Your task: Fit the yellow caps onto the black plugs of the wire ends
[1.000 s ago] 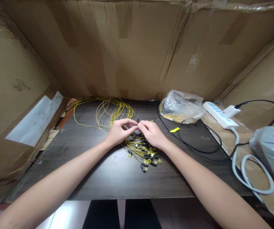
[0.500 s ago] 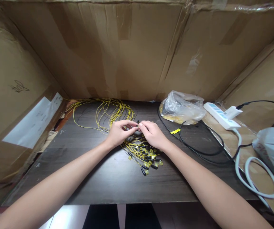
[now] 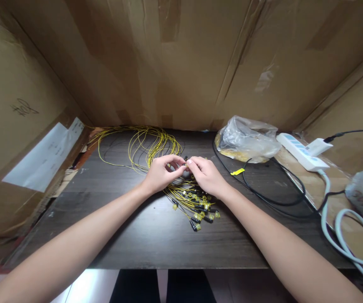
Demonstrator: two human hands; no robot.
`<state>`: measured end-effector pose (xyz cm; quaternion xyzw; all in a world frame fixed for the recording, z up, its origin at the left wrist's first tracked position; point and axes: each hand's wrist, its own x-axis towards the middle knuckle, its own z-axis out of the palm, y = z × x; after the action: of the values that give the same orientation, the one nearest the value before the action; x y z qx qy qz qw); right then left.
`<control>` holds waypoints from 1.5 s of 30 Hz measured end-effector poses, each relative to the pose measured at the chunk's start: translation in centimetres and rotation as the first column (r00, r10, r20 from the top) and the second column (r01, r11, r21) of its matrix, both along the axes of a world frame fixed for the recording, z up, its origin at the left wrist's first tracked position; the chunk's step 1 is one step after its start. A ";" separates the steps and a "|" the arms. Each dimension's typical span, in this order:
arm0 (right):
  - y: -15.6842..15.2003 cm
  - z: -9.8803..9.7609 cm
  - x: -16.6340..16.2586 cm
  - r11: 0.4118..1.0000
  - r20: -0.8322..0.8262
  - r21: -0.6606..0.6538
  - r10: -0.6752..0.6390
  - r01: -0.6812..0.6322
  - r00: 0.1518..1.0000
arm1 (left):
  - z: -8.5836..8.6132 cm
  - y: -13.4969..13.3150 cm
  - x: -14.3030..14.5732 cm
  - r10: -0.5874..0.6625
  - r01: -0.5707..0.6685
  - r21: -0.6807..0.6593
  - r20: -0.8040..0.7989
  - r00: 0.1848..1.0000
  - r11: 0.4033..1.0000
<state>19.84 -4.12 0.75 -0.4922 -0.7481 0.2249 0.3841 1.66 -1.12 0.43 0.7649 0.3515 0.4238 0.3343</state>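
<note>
My left hand (image 3: 162,173) and my right hand (image 3: 207,173) meet fingertip to fingertip over the dark tabletop. Between them they pinch a small black connector (image 3: 186,159) with a bit of yellow at its end; most of it is hidden by my fingers. Below my hands lies a bunch of black connectors with clear yellow caps (image 3: 200,210), fanned out on the table. Thin yellow wires (image 3: 148,139) run from them under my hands and loop away toward the back left.
A clear plastic bag (image 3: 247,139) with yellowish contents sits at the back right. Beside it run a black cable (image 3: 282,204) with a yellow tag (image 3: 237,171) and a white power strip (image 3: 301,151). Cardboard walls (image 3: 131,63) enclose the table on the back and sides.
The whole view has shifted slightly. My hands stay together at the same spot, pinching the connector, with only a small movement of the fingers.
</note>
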 end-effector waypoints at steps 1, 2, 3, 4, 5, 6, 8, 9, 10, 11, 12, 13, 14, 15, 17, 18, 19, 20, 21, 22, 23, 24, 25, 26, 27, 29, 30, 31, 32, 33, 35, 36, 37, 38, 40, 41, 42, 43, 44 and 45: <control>0.0 0.0 0.0 1.000 -0.011 0.005 -0.002 0.002 1.000 | 0.0 0.0 0.0 0.004 -0.004 0.001 0.001 1.000 1.000; 0.0 0.1 0.0 1.000 -0.029 0.008 -0.006 0.006 1.000 | 0.0 0.0 0.0 0.009 -0.009 0.003 0.003 1.000 1.000; -0.1 0.1 0.0 1.000 -0.050 0.008 -0.009 0.009 0.999 | 0.0 0.1 0.0 0.012 -0.012 0.003 0.006 1.000 1.000; -0.1 0.1 0.1 1.000 -0.069 0.004 -0.011 0.011 0.998 | 0.0 0.1 0.0 0.012 -0.012 0.003 0.008 1.000 1.000; -0.1 0.2 0.0 1.000 -0.084 -0.003 -0.011 0.011 0.996 | 0.0 0.1 -0.1 0.009 -0.009 0.002 0.010 1.000 1.000; -0.1 0.2 0.0 1.000 -0.093 -0.013 -0.009 0.008 0.996 | 0.0 0.2 -0.1 0.004 -0.004 -0.001 0.010 1.000 1.000; -0.1 0.2 0.0 0.999 -0.098 -0.037 0.003 -0.006 0.995 | 0.0 0.2 -0.1 0.001 -0.001 -0.009 0.009 1.000 1.000; -0.1 0.2 0.0 0.999 -0.093 -0.049 0.013 -0.017 0.996 | 0.0 0.2 -0.1 -0.001 0.001 -0.010 0.007 1.000 1.000; -0.1 0.2 0.0 0.998 -0.085 -0.060 0.023 -0.028 0.996 | 0.0 0.2 0.0 -0.003 0.003 -0.008 0.004 1.000 1.000; 0.0 0.1 0.0 0.997 -0.073 -0.067 0.032 -0.036 0.997 | 0.0 0.2 0.0 -0.005 0.005 -0.006 0.001 1.000 1.000; 0.0 0.1 0.0 0.997 -0.059 -0.070 0.036 -0.041 0.998 | 0.0 0.2 0.0 -0.007 0.007 -0.002 -0.002 1.000 1.000; 0.0 0.1 0.0 0.997 -0.048 -0.066 0.036 -0.039 0.998 | 0.0 0.2 0.0 -0.009 0.009 0.001 -0.004 1.000 1.000; 0.0 0.1 0.0 0.998 -0.041 -0.058 0.031 -0.033 0.999 | 0.0 0.2 0.0 -0.011 0.011 0.003 -0.005 1.000 1.000; -0.1 0.1 0.0 0.998 -0.041 -0.049 0.024 -0.026 0.999 | 0.0 0.2 0.0 -0.011 0.011 0.003 -0.004 1.000 1.000; -0.1 0.1 0.0 0.999 -0.060 -0.032 0.009 -0.011 0.998 | 0.0 0.2 0.0 -0.014 0.014 -0.003 -0.005 1.000 1.000; -0.2 0.1 0.0 1.000 -0.075 -0.030 0.005 -0.007 0.997 | 0.0 0.3 -0.1 -0.015 0.015 -0.008 -0.005 1.000 1.000; -0.2 0.2 0.0 0.999 -0.088 -0.033 0.004 -0.007 0.996 | 0.0 0.3 -0.1 -0.015 0.015 -0.013 -0.005 1.000 1.000; -0.2 0.2 0.1 0.999 -0.096 -0.041 0.007 -0.011 0.995 | -0.1 0.3 -0.1 -0.014 0.014 -0.018 -0.004 1.000 1.000; -0.2 0.2 0.1 0.999 -0.100 -0.050 0.013 -0.018 0.995 | -0.1 0.3 -0.2 -0.014 0.014 -0.020 -0.005 1.000 1.000; -0.1 0.2 0.1 0.998 -0.099 -0.059 0.019 -0.025 0.995 | -0.1 0.3 -0.2 -0.015 0.015 -0.018 -0.006 1.000 1.000; -0.1 0.1 0.1 0.997 -0.097 -0.068 0.025 -0.032 0.995 | -0.1 0.3 -0.2 -0.018 0.018 -0.012 -0.007 1.000 1.000; -0.1 0.1 0.1 0.996 -0.096 -0.076 0.031 -0.038 0.995 | -0.1 0.2 -0.2 -0.022 0.022 -0.005 -0.010 1.000 1.000; -0.1 0.1 0.1 0.996 -0.095 -0.084 0.036 -0.044 0.995 | -0.1 0.2 -0.2 -0.026 0.026 0.003 -0.013 1.000 1.000; 0.0 0.0 0.1 0.995 -0.094 -0.091 0.039 -0.048 0.995 | 0.0 0.1 -0.2 -0.029 0.029 0.008 -0.017 0.999 1.000; 0.0 0.0 0.1 0.994 -0.094 -0.098 0.041 -0.051 0.995 | 0.0 0.1 -0.2 -0.031 0.031 0.010 -0.020 0.999 0.999; 0.0 0.0 0.0 0.993 -0.088 -0.105 0.045 -0.055 0.995 | 0.0 0.1 -0.1 -0.033 0.033 0.006 -0.025 0.999 0.999; 0.0 0.0 0.0 0.994 -0.085 -0.100 0.042 -0.051 0.995 | 0.0 0.1 -0.1 -0.031 0.031 0.003 -0.026 0.999 1.000; 0.0 0.0 0.0 0.995 -0.086 -0.088 0.035 -0.043 0.996 | 0.0 0.1 -0.1 -0.026 0.026 0.003 -0.026 0.999 1.000; 0.0 0.1 0.0 0.997 -0.092 -0.071 0.026 -0.032 0.995 | -0.1 0.2 -0.1 -0.019 0.019 0.005 -0.025 1.000 1.000; -0.1 0.1 0.0 0.998 -0.104 -0.055 0.015 -0.021 0.994 | -0.1 0.2 -0.1 -0.011 0.011 0.006 -0.023 1.000 1.000; -0.1 0.2 0.0 0.999 -0.136 -0.039 -0.003 -0.002 0.991 | -0.2 0.3 -0.1 -0.004 0.004 0.005 -0.017 1.000 1.000; -0.1 0.3 0.1 0.999 -0.146 -0.044 -0.007 0.001 0.989 | -0.2 0.4 -0.2 -0.006 0.006 0.001 -0.013 1.000 1.000; -0.1 0.3 0.1 0.998 -0.151 -0.055 -0.009 0.000 0.988 | -0.2 0.4 -0.2 -0.008 0.008 -0.005 -0.009 1.000 1.000; -0.1 0.3 0.1 0.998 -0.150 -0.068 -0.005 -0.005 0.989 | -0.2 0.4 -0.2 -0.009 0.009 -0.010 -0.006 1.000 1.000; -0.1 0.3 0.1 0.996 -0.137 -0.089 0.013 -0.025 0.990 | -0.2 0.3 -0.2 -0.008 0.008 -0.013 -0.002 1.000 1.000; -0.1 0.3 0.1 0.995 -0.131 -0.095 0.022 -0.035 0.991 | -0.2 0.3 -0.2 -0.006 0.006 -0.012 0.000 1.000 1.000; -0.1 0.3 0.1 0.994 -0.126 -0.097 0.029 -0.042 0.992 | -0.1 0.3 -0.2 -0.004 0.004 -0.009 0.002 1.000 1.000; -0.1 0.3 0.1 0.994 -0.120 -0.096 0.033 -0.044 0.992 | -0.1 0.2 -0.2 -0.002 0.002 -0.005 0.002 1.000 1.000; -0.1 0.3 0.1 0.994 -0.115 -0.096 0.033 -0.044 0.993 | -0.1 0.2 -0.2 0.001 -0.001 -0.001 0.001 1.000 1.000; -0.1 0.3 0.1 0.995 -0.110 -0.095 0.030 -0.041 0.993 | -0.1 0.2 -0.1 0.005 -0.005 0.001 -0.002 1.000 1.000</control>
<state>19.91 -4.19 1.03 -0.4839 -0.7230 0.2944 0.3955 1.52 -0.91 0.37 0.7645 0.3536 0.4243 0.3323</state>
